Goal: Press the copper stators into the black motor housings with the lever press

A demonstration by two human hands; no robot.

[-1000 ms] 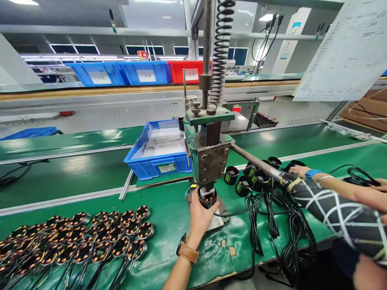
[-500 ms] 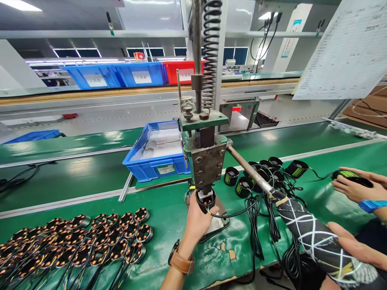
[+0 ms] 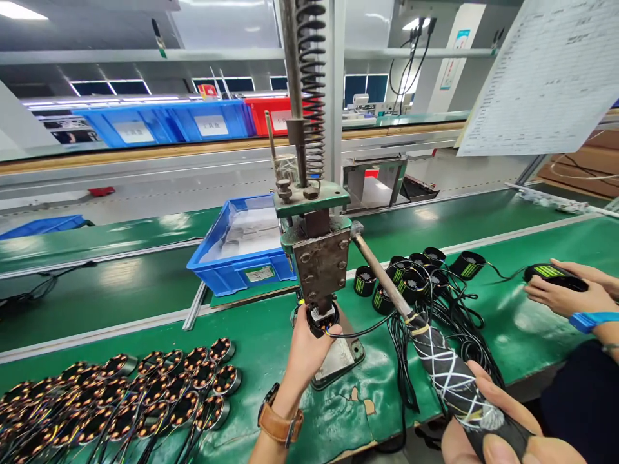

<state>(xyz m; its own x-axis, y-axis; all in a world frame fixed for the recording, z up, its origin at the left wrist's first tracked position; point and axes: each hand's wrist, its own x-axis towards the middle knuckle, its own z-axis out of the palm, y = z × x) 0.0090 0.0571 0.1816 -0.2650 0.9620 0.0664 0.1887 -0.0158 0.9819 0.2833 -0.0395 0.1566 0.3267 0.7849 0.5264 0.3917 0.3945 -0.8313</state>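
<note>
My left hand (image 3: 308, 351) is closed round a black cylindrical motor housing (image 3: 319, 327) on the base of a hand press (image 3: 320, 261). The press ram comes down over a white piece in the housing's mouth; whether they touch is hard to tell. A black cable runs from the housing to the right. My right hand (image 3: 507, 419) is wrapped round the padded grip of the press lever (image 3: 447, 364), bound in dark cloth and white string. The lever slopes down from the press toward me.
Rows of copper-wound stators (image 3: 184, 406) lie at left. Behind the press stands a blue bin (image 3: 246, 267). Black housings (image 3: 411, 288) with coiled cables (image 3: 403, 361) lie at right. A co-worker's hands (image 3: 565, 293) hold another black housing (image 3: 551, 274). A paper sheet (image 3: 536, 84) hangs upper right.
My right hand has swung the lever's grip down and to the left, closer to me. My left hand stays on the housing under the press. The whole view has shifted slightly.
</note>
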